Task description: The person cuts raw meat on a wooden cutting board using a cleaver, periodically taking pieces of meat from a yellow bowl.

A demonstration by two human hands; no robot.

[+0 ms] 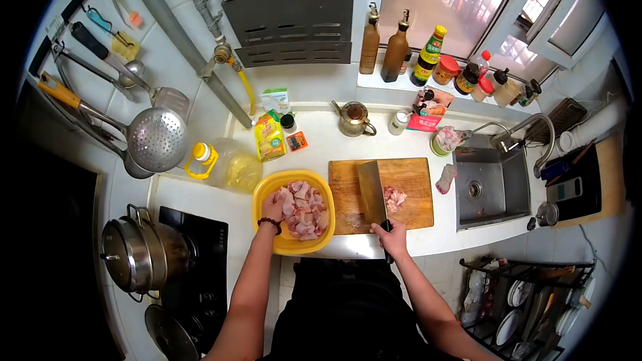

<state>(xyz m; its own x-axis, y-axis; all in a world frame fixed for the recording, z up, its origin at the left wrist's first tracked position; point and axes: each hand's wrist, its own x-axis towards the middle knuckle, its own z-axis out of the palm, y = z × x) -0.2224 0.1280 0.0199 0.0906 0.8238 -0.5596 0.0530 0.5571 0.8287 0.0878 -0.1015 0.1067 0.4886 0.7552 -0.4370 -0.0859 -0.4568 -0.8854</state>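
My left hand [272,207] is inside the yellow basin [292,245], at the left edge of a heap of raw chicken pieces [307,208]. Its fingers are curled against the meat and partly hidden, apparently closed on a chicken piece. In my right hand [391,235] is the black handle of a cleaver [371,194]. The broad blade stands over the wooden cutting board [414,180], tilted, its end pointing away from me. A small pile of cut meat [394,198] lies on the board, right of the blade.
An oil jug [234,166] stands behind the basin at left; a pot [144,254] sits by the hob. Behind the board are a small teapot [354,119], a jar [399,122] and a pink packet [430,110]. The sink [491,210] is at right.
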